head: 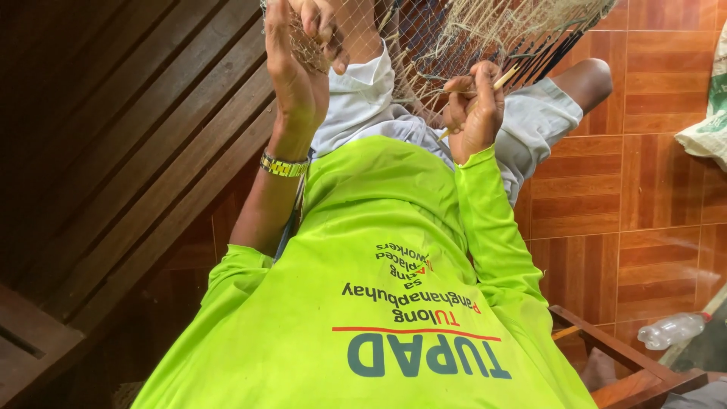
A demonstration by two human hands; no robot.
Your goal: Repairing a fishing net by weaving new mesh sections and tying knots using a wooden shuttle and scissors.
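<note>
The left hand [297, 68] is pinching a bunch of the fishing net [469, 30] above the knee, fingers clamped; just right of it the right hand [475, 110] is gripping a thin netting needle [496, 82], which I'd say could snag or slip through that loose mesh

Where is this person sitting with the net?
Probably at home, indoors or on a porch. The floor has reddish-brown tiles, a wooden chair frame stands on it, and dark wooden slats run alongside. The left hand grips the fishing net; a plastic bottle lies nearby.
</note>
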